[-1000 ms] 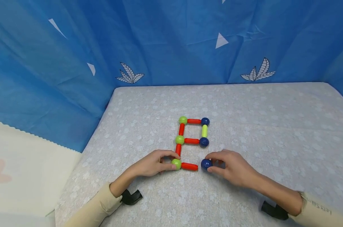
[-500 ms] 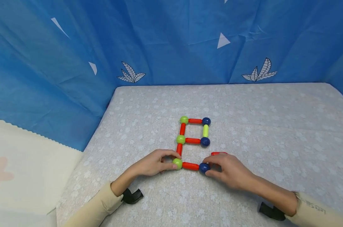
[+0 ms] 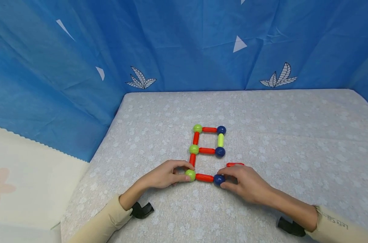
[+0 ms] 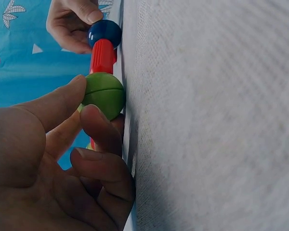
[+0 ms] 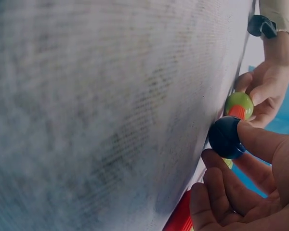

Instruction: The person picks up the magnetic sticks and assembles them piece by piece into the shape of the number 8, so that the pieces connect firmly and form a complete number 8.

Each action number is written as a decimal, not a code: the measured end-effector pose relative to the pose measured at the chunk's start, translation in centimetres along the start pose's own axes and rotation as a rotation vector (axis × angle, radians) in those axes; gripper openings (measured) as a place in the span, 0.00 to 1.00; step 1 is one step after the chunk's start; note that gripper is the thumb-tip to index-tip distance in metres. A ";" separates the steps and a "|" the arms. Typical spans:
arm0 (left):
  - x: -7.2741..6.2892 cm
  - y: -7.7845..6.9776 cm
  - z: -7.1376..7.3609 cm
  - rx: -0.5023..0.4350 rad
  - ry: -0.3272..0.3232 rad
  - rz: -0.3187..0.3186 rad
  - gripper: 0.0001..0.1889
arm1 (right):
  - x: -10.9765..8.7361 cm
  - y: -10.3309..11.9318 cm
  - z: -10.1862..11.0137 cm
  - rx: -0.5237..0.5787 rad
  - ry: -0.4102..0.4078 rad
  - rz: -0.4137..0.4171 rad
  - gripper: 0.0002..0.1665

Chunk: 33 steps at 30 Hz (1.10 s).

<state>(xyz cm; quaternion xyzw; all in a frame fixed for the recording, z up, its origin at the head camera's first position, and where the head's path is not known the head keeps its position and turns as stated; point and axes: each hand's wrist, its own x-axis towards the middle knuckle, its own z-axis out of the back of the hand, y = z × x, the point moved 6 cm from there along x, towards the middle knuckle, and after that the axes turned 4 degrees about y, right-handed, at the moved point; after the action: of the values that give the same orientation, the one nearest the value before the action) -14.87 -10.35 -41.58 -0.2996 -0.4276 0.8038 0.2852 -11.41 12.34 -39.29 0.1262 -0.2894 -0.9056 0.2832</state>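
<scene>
My left hand (image 3: 168, 174) pinches the near-left green ball (image 3: 190, 175) between thumb and fingers. A red rod (image 3: 204, 178) runs from that ball to a dark blue ball (image 3: 219, 180), which my right hand (image 3: 247, 184) pinches. In the left wrist view the rod (image 4: 102, 56) touches both balls. Behind, more red rods, green balls, blue balls and one yellow-green rod (image 3: 221, 140) form a closed square. Another red rod (image 3: 192, 160) links that square to the held green ball. On the right side, the held blue ball and the blue ball (image 3: 220, 152) above it stand apart.
A loose red rod (image 3: 235, 164) lies just behind my right hand, partly hidden by it. The patterned grey cloth (image 3: 293, 141) covers the table, and a blue curtain (image 3: 190, 44) hangs along its back edge.
My right hand has brought the blue ball left and nearer until it touches the red rod's end. The loose red rod has come into view behind that hand. My left hand stays put.
</scene>
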 end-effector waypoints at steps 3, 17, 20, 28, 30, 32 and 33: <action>0.0 0.0 0.0 -0.003 0.001 0.000 0.15 | 0.0 0.0 0.0 -0.014 -0.014 0.012 0.16; 0.1 0.2 0.0 -0.019 -0.002 0.004 0.15 | -0.1 -0.7 3.4 -0.031 -0.077 -0.099 0.21; 0.0 0.2 -0.1 -0.031 0.000 0.009 0.15 | 0.0 -1.3 3.8 -0.059 -0.038 -0.153 0.23; 0.1 0.3 0.0 -0.025 -0.001 0.014 0.16 | 0.3 -2.6 2.7 -0.086 0.012 -0.215 0.19; 0.0 0.2 0.0 -0.023 0.001 0.014 0.16 | 0.3 -2.7 2.6 -0.088 0.012 -0.209 0.14; 0.0 0.2 0.0 -0.020 0.002 0.015 0.16 | 0.4 -2.7 2.4 -0.082 0.014 -0.206 0.10; 0.0 0.2 0.0 -0.020 0.002 0.015 0.16 | 0.4 -2.7 2.4 -0.081 0.016 -0.204 0.07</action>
<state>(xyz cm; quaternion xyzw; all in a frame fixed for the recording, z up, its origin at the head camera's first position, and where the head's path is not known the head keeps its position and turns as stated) -14.92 -10.44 -41.79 -0.3063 -0.4331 0.8013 0.2768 -13.87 15.01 -39.00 0.1505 -0.2358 -0.9397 0.1967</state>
